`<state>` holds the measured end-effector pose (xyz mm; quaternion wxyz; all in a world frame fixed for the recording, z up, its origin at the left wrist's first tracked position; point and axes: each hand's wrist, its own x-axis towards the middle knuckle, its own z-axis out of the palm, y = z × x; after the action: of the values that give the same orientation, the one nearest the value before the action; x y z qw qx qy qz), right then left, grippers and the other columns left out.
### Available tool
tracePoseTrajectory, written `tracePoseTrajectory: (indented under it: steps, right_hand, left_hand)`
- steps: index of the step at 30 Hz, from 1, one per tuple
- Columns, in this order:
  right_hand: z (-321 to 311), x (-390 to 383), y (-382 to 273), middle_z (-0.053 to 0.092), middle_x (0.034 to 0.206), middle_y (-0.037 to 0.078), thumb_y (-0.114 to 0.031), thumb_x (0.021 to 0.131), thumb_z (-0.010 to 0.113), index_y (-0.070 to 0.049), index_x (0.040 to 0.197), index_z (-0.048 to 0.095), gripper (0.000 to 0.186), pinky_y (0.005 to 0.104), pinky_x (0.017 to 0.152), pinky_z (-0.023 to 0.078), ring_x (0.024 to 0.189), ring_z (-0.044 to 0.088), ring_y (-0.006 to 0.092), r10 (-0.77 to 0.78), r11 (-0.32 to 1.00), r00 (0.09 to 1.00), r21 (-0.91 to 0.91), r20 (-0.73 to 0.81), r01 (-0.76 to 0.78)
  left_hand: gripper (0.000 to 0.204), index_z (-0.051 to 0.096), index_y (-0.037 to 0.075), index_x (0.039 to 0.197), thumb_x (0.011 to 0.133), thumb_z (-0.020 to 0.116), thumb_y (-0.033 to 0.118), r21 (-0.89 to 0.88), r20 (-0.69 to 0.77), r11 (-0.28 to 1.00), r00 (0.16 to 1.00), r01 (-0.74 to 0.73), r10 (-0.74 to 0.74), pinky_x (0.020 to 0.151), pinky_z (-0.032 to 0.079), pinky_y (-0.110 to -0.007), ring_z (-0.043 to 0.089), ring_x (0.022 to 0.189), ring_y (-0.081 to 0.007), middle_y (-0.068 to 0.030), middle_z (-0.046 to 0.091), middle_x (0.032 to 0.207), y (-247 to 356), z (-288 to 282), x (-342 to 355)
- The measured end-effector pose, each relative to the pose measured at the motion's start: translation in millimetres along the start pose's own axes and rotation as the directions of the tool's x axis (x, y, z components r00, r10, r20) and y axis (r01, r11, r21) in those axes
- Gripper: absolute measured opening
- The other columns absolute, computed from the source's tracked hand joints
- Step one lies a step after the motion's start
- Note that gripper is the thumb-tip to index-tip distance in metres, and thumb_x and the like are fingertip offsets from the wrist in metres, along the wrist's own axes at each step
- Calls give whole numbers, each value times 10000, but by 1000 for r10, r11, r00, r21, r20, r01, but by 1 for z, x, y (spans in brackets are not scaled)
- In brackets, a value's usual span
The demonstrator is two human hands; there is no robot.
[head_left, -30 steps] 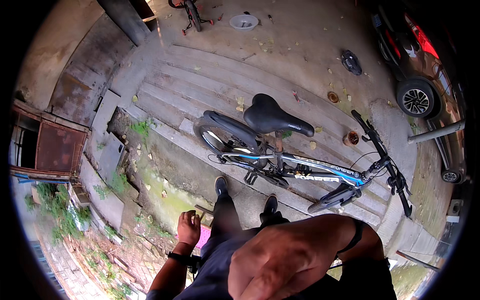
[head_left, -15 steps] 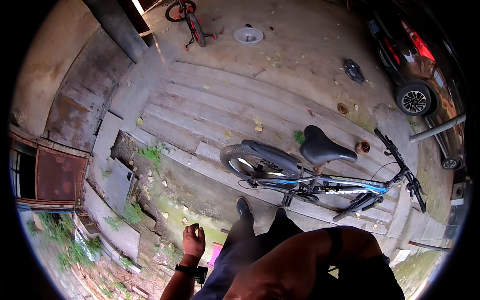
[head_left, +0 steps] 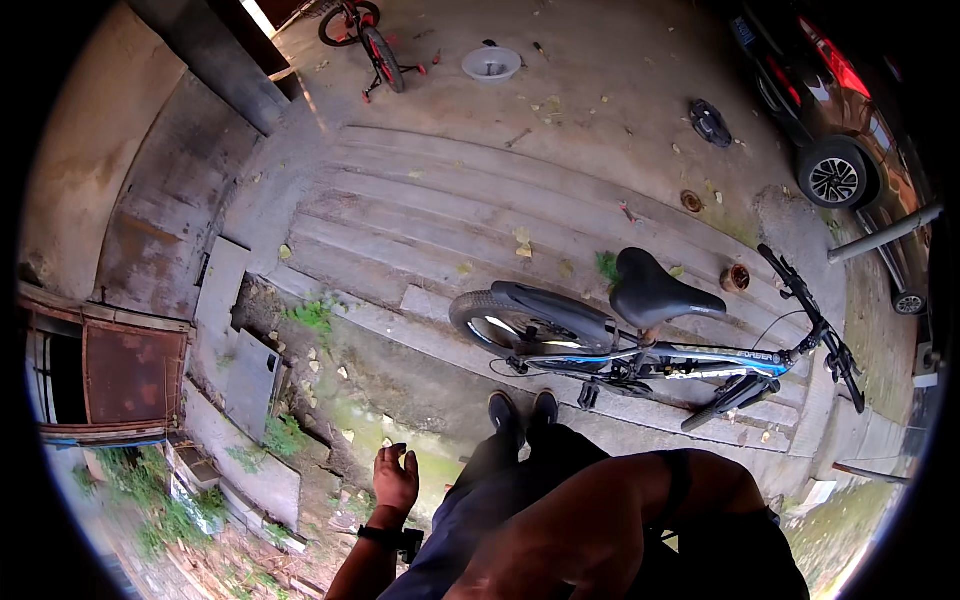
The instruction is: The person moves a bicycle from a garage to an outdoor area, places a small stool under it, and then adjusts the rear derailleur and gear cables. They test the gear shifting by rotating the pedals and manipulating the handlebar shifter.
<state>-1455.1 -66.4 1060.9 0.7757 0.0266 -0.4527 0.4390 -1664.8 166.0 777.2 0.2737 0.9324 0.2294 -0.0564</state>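
My left hand hangs in the air at my left side, over the mossy ground below the steps. Its fingers are loosely bent and apart, and nothing shows in them; a dark band circles the wrist. My right arm is bent across the front of my body, and its hand is out of sight past the lower edge. Before my feet a bicycle stands by the concrete steps, its black saddle uppermost and its handlebar to the right. Neither hand touches it.
Low concrete steps span the middle. Beyond them are a child's bicycle, a pale basin, a dark bag-like object and a parked car. A rusty can sits behind the handlebar. Loose slabs and weeds lie left.
My feet have come closer together, and the view has shifted slightly. The bicycle stays in place; my left hand remains raised at my side with nothing visible in it.
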Motion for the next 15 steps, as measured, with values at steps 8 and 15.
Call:
tracePoseTrajectory:
  steps: [8,15]
  right_hand:
    - [17,-38,-21,652,942,124,-229,994,627,6,1021,677,242,402,771,499,867,639,300,-98,990,995,-96,20,99]
    - [24,-86,-77,647,1003,128,-78,952,636,-16,1076,665,141,382,778,503,910,642,288,54,966,995,-246,-81,-73]
  left_hand:
    - [243,609,31,1103,922,652,187,19,86,998,995,-52,50,873,505,-462,612,1000,-366,-161,654,1038,51,7,7]
    - [241,612,27,1102,923,648,184,41,88,992,990,-116,112,883,501,-455,613,1000,-358,-168,653,1039,59,13,7]
